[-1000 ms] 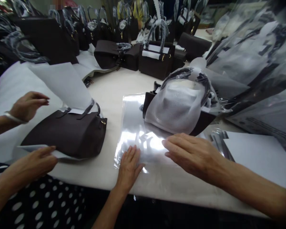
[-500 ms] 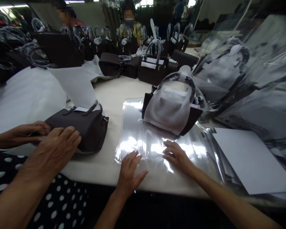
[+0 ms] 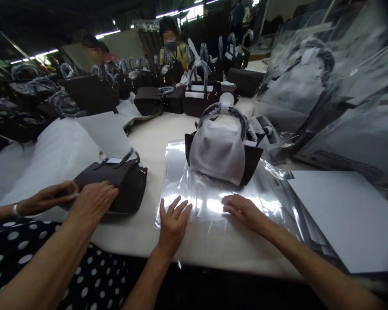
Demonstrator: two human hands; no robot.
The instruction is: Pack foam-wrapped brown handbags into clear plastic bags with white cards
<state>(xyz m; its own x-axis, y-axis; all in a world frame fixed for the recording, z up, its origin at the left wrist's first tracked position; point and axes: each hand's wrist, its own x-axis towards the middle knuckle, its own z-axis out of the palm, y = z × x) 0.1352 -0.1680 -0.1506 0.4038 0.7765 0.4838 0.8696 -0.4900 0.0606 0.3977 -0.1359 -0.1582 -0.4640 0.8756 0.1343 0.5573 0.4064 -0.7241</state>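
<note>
My left hand point(image 3: 175, 221) rests open on the near left part of a clear plastic bag point(image 3: 200, 211), its fingers spread. On the same sheet, my right hand point(image 3: 244, 212) has its fingers bent together at the film, closed on it as far as I can see; the thumb is hidden. Just beyond both hands stands a dark brown handbag point(image 3: 254, 161), its front covered by white translucent wrapping point(image 3: 218, 150) and its handles wrapped. At the left, a co-worker's two hands point(image 3: 95, 199) touch another dark brown handbag point(image 3: 129, 185).
White cards point(image 3: 345, 215) lie over plastic sheets at the right. Bagged handbags point(image 3: 291, 94) stand behind them. Several handbags point(image 3: 200, 101) line the far side of the table point(image 3: 148, 232). White foam sheets point(image 3: 54, 159) are at the left. People are in the background.
The view has shifted. My left hand's fingers have spread wider on the plastic. My right hand's fingers have drawn together. The co-worker's hands have moved slightly on the left handbag.
</note>
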